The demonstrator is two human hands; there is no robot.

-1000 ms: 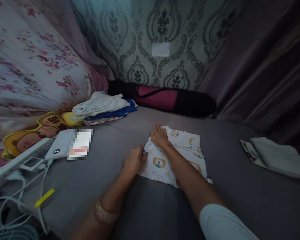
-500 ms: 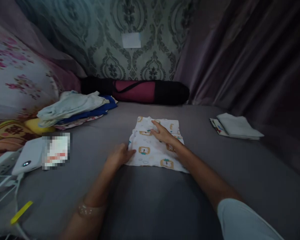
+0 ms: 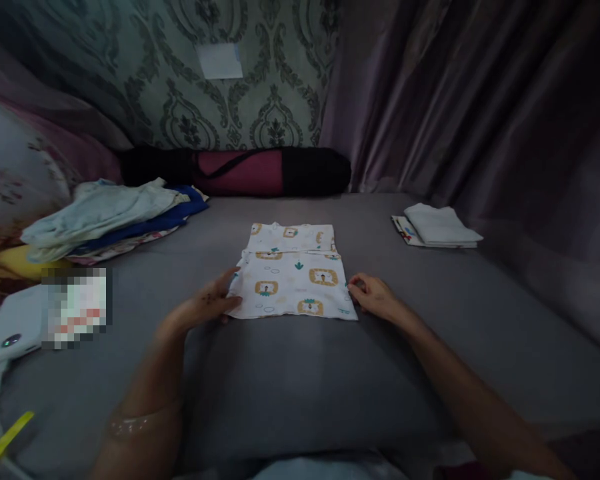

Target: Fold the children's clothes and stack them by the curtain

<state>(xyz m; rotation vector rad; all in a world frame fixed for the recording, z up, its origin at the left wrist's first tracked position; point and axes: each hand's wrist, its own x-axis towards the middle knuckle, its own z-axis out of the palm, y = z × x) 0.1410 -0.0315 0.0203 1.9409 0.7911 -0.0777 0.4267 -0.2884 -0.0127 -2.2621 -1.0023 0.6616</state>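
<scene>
A white printed garment (image 3: 290, 283) with orange animal faces and green leaves lies on the grey bed sheet. Its far part is folded over, leaving a crease across it. At the near left edge, my left hand (image 3: 210, 299) grips the fabric, thumb on top and some fingertips hidden. My right hand (image 3: 375, 297) has its thumb and fingers pinched at the right edge. The garment lies mostly flat between the two hands.
Loose clothes (image 3: 110, 210) are piled at the left. Folded white cloth (image 3: 443, 225) lies at the right. A black and maroon long bag (image 3: 240, 172) rests against the wall. A white power bank (image 3: 15, 323) with a cable is at the near left.
My right hand has moved from the top of the garment to its right edge, its fingers now curled together. My left hand stays at the left edge. The view has shifted right.
</scene>
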